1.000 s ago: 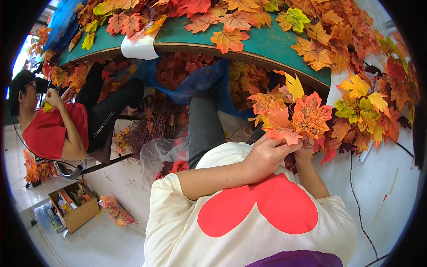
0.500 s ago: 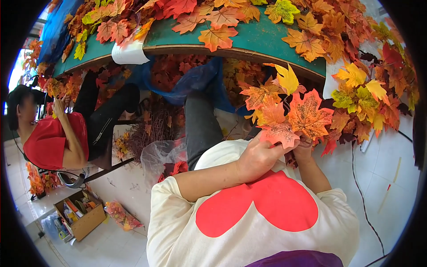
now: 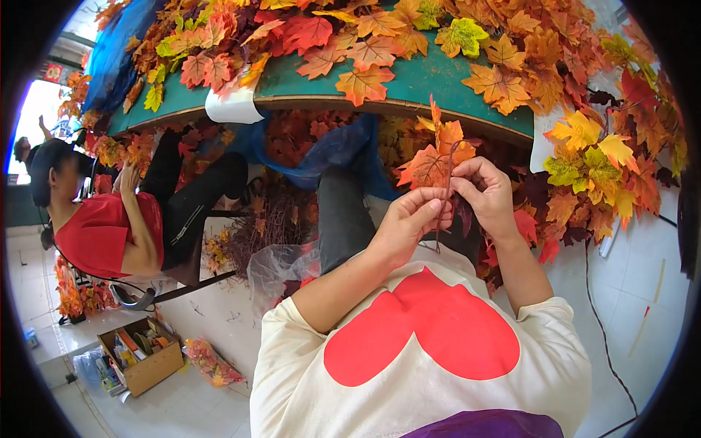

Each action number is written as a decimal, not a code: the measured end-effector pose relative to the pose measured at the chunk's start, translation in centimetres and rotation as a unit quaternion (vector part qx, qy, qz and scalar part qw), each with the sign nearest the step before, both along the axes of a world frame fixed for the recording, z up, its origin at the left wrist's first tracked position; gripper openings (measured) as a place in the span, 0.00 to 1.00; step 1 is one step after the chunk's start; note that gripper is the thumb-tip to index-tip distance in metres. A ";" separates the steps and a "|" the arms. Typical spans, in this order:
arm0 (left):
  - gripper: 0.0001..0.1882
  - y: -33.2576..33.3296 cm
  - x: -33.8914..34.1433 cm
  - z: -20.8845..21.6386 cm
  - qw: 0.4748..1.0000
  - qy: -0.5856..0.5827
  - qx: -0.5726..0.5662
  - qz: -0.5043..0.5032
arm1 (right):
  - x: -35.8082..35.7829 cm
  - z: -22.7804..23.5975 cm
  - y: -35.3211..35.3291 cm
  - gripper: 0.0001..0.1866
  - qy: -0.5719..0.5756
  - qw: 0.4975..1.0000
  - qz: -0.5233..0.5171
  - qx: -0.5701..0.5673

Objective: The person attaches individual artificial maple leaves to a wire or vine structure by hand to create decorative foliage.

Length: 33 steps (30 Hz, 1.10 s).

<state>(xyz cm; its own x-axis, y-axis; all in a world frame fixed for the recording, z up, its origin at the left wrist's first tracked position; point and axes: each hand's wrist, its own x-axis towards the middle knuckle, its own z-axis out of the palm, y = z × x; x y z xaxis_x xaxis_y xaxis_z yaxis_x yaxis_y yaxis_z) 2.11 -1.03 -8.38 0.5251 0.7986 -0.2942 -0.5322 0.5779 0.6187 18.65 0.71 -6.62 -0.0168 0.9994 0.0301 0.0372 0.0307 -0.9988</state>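
Note:
In front of my chest I hold a spray of artificial maple leaves [image 3: 425, 169], orange and red, on a thin brown stem [image 3: 450, 157]. My left hand [image 3: 415, 219] pinches the stem low down, thumb against the fingers. Just to the right and slightly higher, my right hand [image 3: 483, 191] is closed, thumb and forefinger pinched on the stem near the leaves. A dark reddish leaf hangs partly hidden between the two hands. The lower end of the stem sticks out below my left hand.
Heaps of artificial leaves [image 3: 511, 44] cover the green tabletop [image 3: 292, 91] ahead and hang off its right side. A blue plastic sheet [image 3: 321, 150] sags underneath. At the left sits a person in a red shirt [image 3: 109, 233]. A cardboard box [image 3: 150, 369] stands on the floor, and a cable [image 3: 600, 328] runs at right.
The spray has turned from facing me with its leaves spread to nearly edge-on, showing its stem. My hands have moved apart slightly, and my right hand is raised.

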 end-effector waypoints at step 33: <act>0.12 2.8 -2.4 3.6 0.972 -0.172 -0.151 0.049 | -3.4 1.6 4.2 0.05 0.118 0.991 0.041 0.056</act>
